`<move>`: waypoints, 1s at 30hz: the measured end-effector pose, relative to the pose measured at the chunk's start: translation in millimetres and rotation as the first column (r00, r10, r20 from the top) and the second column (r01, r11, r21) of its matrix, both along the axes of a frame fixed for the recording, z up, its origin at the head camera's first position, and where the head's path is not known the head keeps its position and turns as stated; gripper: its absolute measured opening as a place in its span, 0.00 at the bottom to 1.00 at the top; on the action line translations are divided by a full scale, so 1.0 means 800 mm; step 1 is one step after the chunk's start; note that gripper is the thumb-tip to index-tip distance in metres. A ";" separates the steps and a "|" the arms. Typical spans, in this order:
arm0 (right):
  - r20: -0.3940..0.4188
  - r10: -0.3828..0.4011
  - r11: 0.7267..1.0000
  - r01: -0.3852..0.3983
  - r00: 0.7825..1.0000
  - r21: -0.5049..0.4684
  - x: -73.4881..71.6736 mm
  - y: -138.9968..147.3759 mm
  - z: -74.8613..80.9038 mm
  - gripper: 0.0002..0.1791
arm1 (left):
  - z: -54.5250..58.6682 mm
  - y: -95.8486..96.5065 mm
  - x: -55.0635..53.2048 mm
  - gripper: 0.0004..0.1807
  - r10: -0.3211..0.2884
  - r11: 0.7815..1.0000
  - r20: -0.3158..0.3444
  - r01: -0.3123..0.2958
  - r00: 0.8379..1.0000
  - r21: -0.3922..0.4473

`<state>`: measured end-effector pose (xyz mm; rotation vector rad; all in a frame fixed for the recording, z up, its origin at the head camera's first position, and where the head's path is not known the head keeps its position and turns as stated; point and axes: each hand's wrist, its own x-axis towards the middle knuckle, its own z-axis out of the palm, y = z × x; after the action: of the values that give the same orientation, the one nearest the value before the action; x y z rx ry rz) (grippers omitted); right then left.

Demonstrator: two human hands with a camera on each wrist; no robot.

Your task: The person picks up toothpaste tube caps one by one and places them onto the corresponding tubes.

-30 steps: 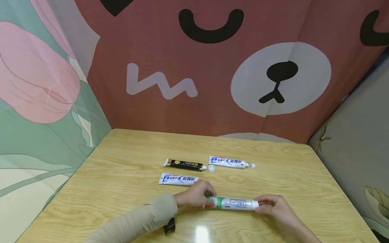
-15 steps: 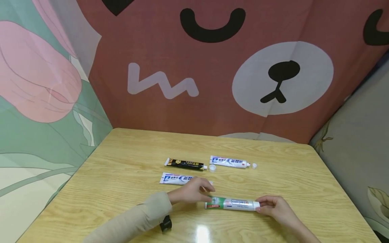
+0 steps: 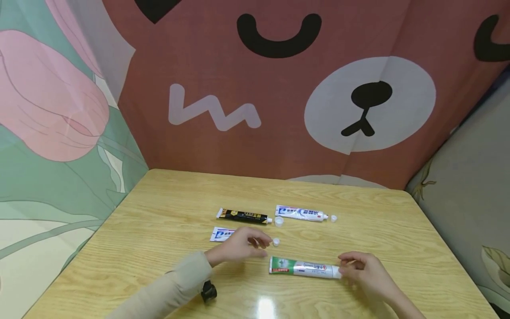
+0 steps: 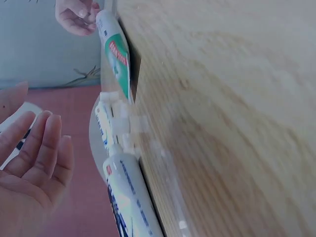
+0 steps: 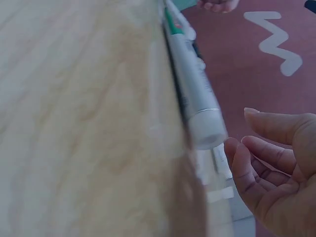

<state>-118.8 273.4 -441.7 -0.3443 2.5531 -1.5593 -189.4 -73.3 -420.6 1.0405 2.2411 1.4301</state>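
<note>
On the wooden table lies a green-and-white toothpaste tube (image 3: 304,268), its white cap (image 5: 206,128) on the right end. My right hand (image 3: 364,270) is right at that cap; in the right wrist view its thumb stands apart from the loosely bent fingers (image 5: 281,173), which hold nothing. Left of the tube's green end hovers my left hand (image 3: 241,246), fingers loose and nothing in them, as the left wrist view also shows. Behind it, a white-and-blue toothpaste tube (image 3: 220,235) is partly hidden, with a small white cap (image 3: 276,242) off its right end.
Farther back lie a black toothpaste tube (image 3: 244,216) with a clear-white cap (image 3: 279,221) by its nozzle, and another white-and-blue tube (image 3: 300,213) with a small cap (image 3: 334,218) beside its tip. Printed cloth hangings (image 3: 279,146) enclose the table (image 3: 159,212) at back and sides.
My left hand has let go of the green-and-white tube and moved left and back. My right hand has loosened from the capped end. The tube lies nearly where it was.
</note>
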 end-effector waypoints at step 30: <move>-0.079 -0.015 0.992 0.005 0.997 -0.129 -0.030 -0.061 0.028 0.20 | -0.010 -0.068 -0.023 0.18 0.297 0.954 -0.097 -0.298 0.950 0.001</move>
<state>-142.6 224.8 -419.1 -0.4164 2.5223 -1.7530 -208.1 -127.9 -428.2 0.8063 2.5617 1.5050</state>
